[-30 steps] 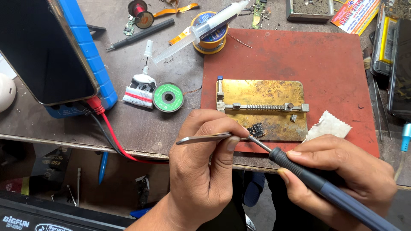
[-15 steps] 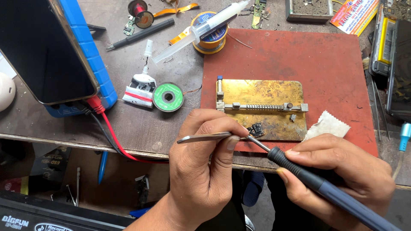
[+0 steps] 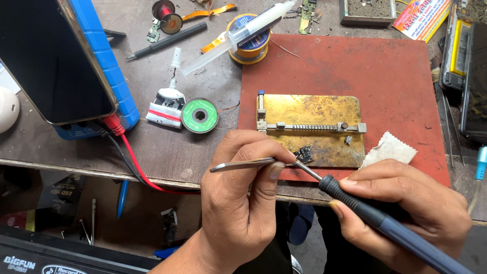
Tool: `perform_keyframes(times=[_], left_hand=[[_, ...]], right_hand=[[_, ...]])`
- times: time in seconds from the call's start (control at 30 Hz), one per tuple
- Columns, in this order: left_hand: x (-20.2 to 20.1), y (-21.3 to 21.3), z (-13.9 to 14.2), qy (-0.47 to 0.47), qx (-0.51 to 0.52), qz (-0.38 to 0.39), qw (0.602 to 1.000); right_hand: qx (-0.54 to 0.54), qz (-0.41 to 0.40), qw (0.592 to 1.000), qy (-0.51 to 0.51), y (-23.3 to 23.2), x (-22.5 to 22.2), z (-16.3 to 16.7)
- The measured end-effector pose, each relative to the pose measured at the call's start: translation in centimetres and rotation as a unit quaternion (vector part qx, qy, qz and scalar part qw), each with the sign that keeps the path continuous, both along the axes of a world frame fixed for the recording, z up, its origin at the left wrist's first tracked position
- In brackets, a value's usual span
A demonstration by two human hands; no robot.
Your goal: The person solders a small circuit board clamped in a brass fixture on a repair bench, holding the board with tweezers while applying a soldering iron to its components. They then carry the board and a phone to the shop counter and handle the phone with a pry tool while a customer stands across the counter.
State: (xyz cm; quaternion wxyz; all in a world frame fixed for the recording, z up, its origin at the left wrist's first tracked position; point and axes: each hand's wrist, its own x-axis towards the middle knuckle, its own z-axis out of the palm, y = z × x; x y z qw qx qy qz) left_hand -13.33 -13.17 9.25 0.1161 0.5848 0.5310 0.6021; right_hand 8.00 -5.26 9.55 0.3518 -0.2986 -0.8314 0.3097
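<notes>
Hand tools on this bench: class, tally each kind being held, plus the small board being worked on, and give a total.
Tweezers in left hand: 1
Soldering iron in right hand: 1
Small dark board: 1
Total: 3

Bare red mat (image 3: pixel 355 66) lies open beyond the brass holder plate (image 3: pixel 314 109); clutter crowds the left.

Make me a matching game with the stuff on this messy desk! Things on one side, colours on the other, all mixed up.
Things:
1. mat
2. small spool
3. metal holder plate
4. soldering iron handle

Colours:
A. brassy gold
B. red-brown
C. dark blue-grey
D. green

Pairs: 1-B, 2-D, 3-A, 4-C
</notes>
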Motion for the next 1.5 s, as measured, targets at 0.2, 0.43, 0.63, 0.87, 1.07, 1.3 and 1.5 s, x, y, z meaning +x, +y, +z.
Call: perform_keyframes(times=[0.2,0.43,0.63,0.87,1.07,1.3,1.5], left_hand=[[-0.01,-0.03,0.0,0.001,0.0,-0.001,1.0],[0.02,-0.02,-0.02,0.0,0.002,-0.002,1.0],[-0.05,-0.05,-0.01,0.002,0.002,-0.002,1.0],[-0.06,-0.05,0.0,0.004,0.002,-0.003,1.0],[-0.06,-0.1,0.01,0.002,0.0,-0.003,1.0],[0.0,-0.06,-0.04,0.004,0.003,-0.001,1.0],[-0.07,-0.02,-0.01,0.004,0.002,0.0,1.0]], right_hand=[[-0.004,0.008,1.0,0.0,0.0,0.11,-0.07],[-0.001,0.011,1.0,-0.001,0.04,0.22,-0.08],[0.0,0.007,1.0,-0.003,0.04,0.16,-0.07],[0.007,0.008,1.0,0.0,0.12,-0.03,0.03],[0.0,0.004,1.0,0.015,-0.06,-0.21,0.06],[0.006,-0.008,1.0,0.023,-0.02,-0.48,-0.18],[0.0,-0.019,1.0,0.02,-0.09,-0.46,-0.2]])
